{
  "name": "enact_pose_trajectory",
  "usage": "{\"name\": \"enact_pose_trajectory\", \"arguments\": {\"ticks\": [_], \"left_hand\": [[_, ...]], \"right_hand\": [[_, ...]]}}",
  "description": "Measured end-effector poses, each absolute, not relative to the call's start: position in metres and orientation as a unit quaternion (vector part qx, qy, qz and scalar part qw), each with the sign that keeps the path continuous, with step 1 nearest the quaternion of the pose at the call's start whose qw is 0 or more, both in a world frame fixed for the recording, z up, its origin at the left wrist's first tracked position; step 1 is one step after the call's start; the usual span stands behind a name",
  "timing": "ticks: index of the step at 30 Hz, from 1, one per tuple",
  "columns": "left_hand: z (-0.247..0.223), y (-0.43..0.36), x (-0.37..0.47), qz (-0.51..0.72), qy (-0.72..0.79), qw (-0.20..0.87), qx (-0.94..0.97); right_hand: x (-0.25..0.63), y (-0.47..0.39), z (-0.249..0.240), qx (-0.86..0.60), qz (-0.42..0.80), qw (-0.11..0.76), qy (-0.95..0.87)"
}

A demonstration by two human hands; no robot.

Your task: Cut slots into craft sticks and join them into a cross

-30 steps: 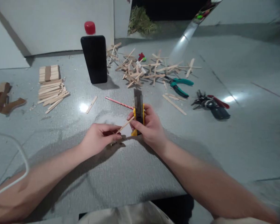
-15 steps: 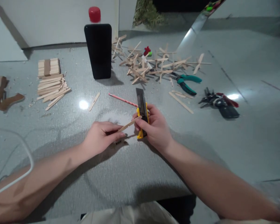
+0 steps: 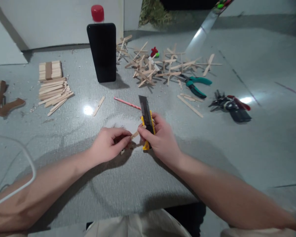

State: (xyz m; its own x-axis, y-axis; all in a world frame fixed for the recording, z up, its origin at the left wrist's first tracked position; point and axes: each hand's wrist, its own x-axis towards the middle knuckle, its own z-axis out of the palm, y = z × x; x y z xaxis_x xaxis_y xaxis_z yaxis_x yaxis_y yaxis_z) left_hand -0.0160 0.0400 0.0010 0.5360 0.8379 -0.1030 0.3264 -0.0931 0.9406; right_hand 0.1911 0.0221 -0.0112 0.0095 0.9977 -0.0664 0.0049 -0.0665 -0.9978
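My left hand (image 3: 112, 143) pinches one end of a wooden craft stick (image 3: 135, 134) between thumb and fingers. The stick's other end is under the thumb of my right hand (image 3: 161, 136), which is also wrapped round a yellow and black utility knife (image 3: 147, 115). The knife points up and away from me, its wide dark blade extended. Under the hands is a whitish patch (image 3: 120, 123) on the table, partly covered by them. A red-and-white pencil (image 3: 127, 103) lies just beyond, its near end hidden behind the knife.
Loose craft sticks (image 3: 55, 92) and a banded bundle (image 3: 50, 70) lie left. A phone (image 3: 102, 52) leans against a red-capped bottle (image 3: 97, 13). Joined sticks (image 3: 148, 70), teal pliers (image 3: 197, 85) and a dark tool bundle (image 3: 233, 107) lie right. A white cable (image 3: 31, 161) crosses at left.
My left hand has slid right along the craft stick, so less of it shows between the hands. The knife and my right hand have shifted slightly left, and the blade leans further left.
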Motion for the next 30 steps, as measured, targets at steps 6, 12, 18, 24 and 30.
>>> {"name": "enact_pose_trajectory", "arguments": {"ticks": [6, 12, 18, 24, 30], "left_hand": [[0.001, 0.038, -0.014, 0.249, 0.414, 0.542, 0.688], [-0.003, 0.038, -0.015, 0.243, 0.409, 0.573, 0.667], [-0.006, 0.039, -0.016, 0.243, 0.41, 0.583, 0.659], [-0.007, 0.038, -0.014, 0.263, 0.396, 0.593, 0.65], [-0.011, 0.051, -0.025, 0.312, 0.421, 0.545, 0.654]], "right_hand": [[0.189, 0.022, -0.013, -0.518, 0.493, 0.469, -0.519], [0.188, 0.021, -0.017, -0.506, 0.506, 0.459, -0.526], [0.188, 0.021, -0.02, -0.496, 0.516, 0.455, -0.53], [0.188, 0.025, -0.024, -0.487, 0.539, 0.464, -0.507], [0.196, 0.032, -0.019, -0.456, 0.546, 0.533, -0.458]]}}
